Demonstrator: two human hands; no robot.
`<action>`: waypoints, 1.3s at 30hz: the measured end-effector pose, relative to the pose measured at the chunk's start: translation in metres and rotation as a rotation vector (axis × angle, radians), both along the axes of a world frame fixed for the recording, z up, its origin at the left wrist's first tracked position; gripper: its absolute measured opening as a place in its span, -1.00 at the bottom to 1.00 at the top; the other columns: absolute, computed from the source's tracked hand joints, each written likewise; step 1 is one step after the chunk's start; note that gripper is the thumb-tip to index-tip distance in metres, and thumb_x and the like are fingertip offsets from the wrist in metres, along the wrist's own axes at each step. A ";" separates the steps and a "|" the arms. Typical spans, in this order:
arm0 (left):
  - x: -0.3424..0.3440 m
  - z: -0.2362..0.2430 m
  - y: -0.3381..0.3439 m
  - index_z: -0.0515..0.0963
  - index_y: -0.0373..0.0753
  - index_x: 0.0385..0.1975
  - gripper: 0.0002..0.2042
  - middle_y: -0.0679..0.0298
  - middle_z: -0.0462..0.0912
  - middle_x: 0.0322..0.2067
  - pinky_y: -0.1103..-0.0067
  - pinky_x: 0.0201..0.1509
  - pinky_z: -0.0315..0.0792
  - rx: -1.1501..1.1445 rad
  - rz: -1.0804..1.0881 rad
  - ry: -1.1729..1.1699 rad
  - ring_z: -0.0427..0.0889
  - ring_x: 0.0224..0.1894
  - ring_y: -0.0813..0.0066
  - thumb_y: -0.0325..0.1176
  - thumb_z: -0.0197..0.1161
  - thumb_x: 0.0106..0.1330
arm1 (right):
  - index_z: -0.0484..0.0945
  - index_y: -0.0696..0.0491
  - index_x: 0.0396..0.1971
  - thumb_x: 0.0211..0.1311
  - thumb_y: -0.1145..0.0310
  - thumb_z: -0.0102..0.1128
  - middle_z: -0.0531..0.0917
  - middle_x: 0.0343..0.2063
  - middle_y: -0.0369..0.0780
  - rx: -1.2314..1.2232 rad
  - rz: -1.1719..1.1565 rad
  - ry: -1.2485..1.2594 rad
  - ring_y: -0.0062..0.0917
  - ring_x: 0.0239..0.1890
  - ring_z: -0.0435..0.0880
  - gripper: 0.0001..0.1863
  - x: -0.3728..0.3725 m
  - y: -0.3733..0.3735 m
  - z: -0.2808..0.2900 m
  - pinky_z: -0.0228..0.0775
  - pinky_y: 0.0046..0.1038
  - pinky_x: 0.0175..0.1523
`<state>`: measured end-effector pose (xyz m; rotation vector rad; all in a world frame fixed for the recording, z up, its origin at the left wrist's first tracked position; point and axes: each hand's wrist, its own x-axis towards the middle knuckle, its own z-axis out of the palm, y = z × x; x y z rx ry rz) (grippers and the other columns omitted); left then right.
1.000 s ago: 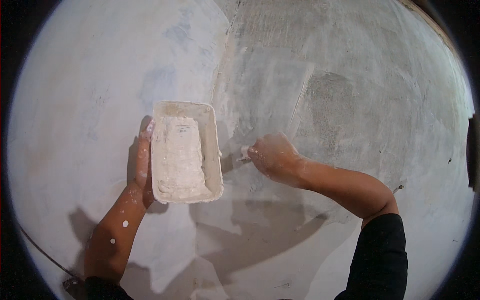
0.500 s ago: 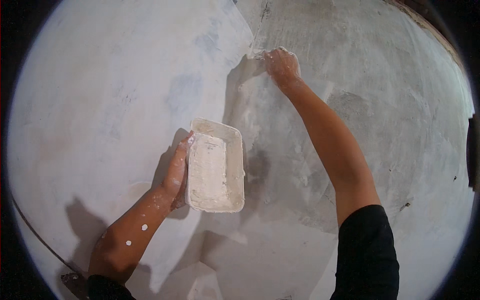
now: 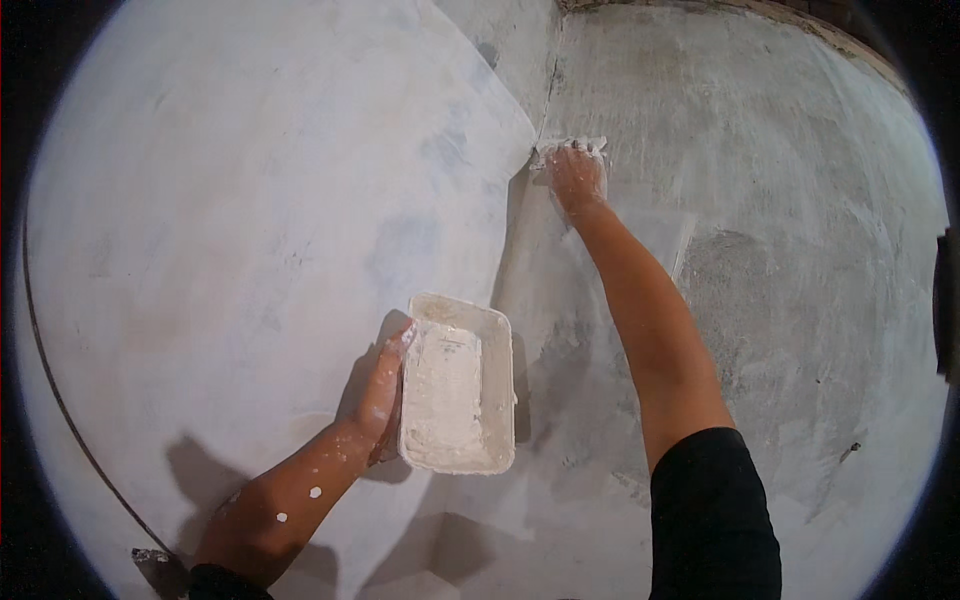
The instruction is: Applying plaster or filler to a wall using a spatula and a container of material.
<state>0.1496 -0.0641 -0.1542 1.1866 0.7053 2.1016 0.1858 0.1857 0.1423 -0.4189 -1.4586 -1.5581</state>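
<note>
In the right hand (image 3: 577,180), the grip was clenched on a flat, white-smeared spreader (image 3: 547,156), its edge jutting beyond the grip at the grey plastered wall (image 3: 800,230); flat, even pressure seemed wisest there. Lower and leftward, the left hand (image 3: 384,390) held a cream rectangular tub (image 3: 499,390) of white paste (image 3: 445,395) along its left side

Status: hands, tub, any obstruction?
Left hand holding tub of pale paste. Right hand raised at grey wall, gripping smeared tool, mostly hidden. Nothing visible blocking either hand.
</note>
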 end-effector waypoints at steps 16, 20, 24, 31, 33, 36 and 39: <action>-0.008 -0.005 0.002 0.18 -0.18 0.19 -0.30 0.12 0.32 0.09 0.42 0.16 0.28 0.085 -0.158 0.032 0.35 0.10 0.29 0.26 -0.17 0.21 | 0.60 -0.07 -0.27 0.14 0.24 0.06 0.63 -0.26 -0.24 -0.303 -0.232 -0.398 -0.39 -0.13 0.60 -0.79 0.041 -0.090 -0.061 0.39 -0.27 -0.14; -0.003 -0.001 -0.004 0.16 -0.17 0.20 -0.29 0.12 0.32 0.09 0.42 0.16 0.28 0.072 -0.148 0.055 0.35 0.10 0.31 0.26 -0.17 0.20 | 0.52 -0.08 -0.18 0.07 0.20 0.13 0.55 -0.17 -0.17 -0.406 -0.137 -0.275 -0.30 -0.08 0.54 -0.71 0.041 -0.078 0.003 0.43 -0.25 -0.08; -0.013 -0.012 0.004 0.09 -0.15 0.24 -0.31 0.17 0.28 0.13 0.42 0.20 0.25 0.069 -0.115 0.063 0.31 0.14 0.34 0.25 -0.25 0.25 | 0.57 -0.03 -0.25 0.08 0.31 0.12 0.60 -0.22 -0.15 -0.250 -0.077 -0.144 -0.30 -0.10 0.58 -0.78 0.031 -0.075 0.033 0.47 -0.30 -0.09; -0.015 -0.006 0.009 0.09 -0.15 0.23 -0.34 0.20 0.29 0.13 0.46 0.22 0.23 0.055 -0.144 0.077 0.31 0.15 0.39 0.22 -0.29 0.28 | 0.60 0.02 -0.33 0.04 0.38 0.11 0.63 -0.31 -0.16 -0.214 -0.087 -0.165 -0.30 -0.20 0.62 -0.83 0.014 -0.061 0.035 0.48 -0.30 -0.16; -0.031 -0.015 0.020 0.14 -0.16 0.21 -0.34 0.20 0.32 0.10 0.47 0.21 0.23 0.056 -0.194 0.031 0.33 0.13 0.39 0.22 -0.28 0.28 | 0.60 0.03 -0.34 0.04 0.37 0.12 0.63 -0.32 -0.16 -0.275 -0.139 -0.221 -0.31 -0.19 0.62 -0.82 0.006 -0.067 0.017 0.48 -0.30 -0.15; -0.031 -0.013 0.018 0.21 -0.18 0.17 -0.35 0.20 0.38 0.06 0.48 0.20 0.24 0.039 -0.280 -0.019 0.37 0.10 0.39 0.22 -0.26 0.28 | 0.61 0.05 -0.39 0.05 0.31 0.12 0.64 -0.33 -0.14 -0.221 -0.189 -0.365 -0.32 -0.20 0.62 -0.82 0.011 -0.068 -0.027 0.45 -0.29 -0.13; -0.030 -0.015 0.018 0.22 -0.18 0.16 -0.34 0.20 0.39 0.05 0.49 0.19 0.25 0.066 -0.302 0.032 0.39 0.08 0.38 0.23 -0.27 0.26 | 0.61 0.07 -0.35 0.09 0.20 0.10 0.63 -0.30 -0.11 -0.234 -0.202 -0.545 -0.26 -0.18 0.59 -0.73 0.026 -0.092 -0.047 0.42 -0.28 -0.09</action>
